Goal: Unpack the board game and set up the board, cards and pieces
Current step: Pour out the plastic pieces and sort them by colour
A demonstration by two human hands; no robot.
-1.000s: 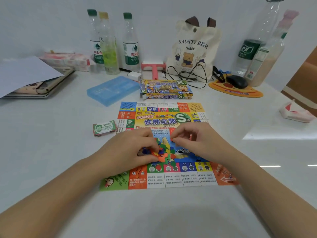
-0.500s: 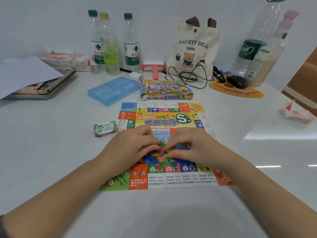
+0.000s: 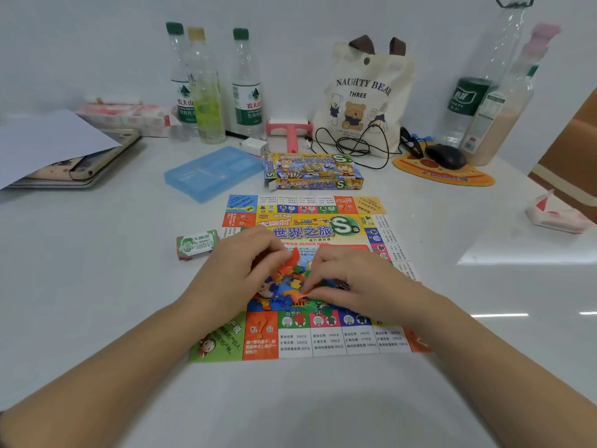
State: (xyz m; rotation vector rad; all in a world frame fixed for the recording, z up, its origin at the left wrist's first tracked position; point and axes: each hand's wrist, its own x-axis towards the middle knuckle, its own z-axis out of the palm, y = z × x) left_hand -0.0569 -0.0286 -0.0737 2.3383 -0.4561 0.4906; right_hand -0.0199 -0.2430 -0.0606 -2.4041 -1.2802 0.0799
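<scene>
The board (image 3: 310,227) lies flat on the desk (image 3: 97,286), with small coloured pieces (image 3: 290,281) heaped at its centre. Our left hand (image 3: 239,276) has its grip pinched on an orange piece (image 3: 293,258). Our right hand (image 3: 352,282) curls its fingertips into the heap, but blur hides whether that grip holds anything. The box (image 3: 313,171) lies just beyond the board.

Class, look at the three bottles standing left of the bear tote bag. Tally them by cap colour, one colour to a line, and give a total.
Green-capped bottles: 2
Yellow-capped bottle: 1
Total: 3
</scene>
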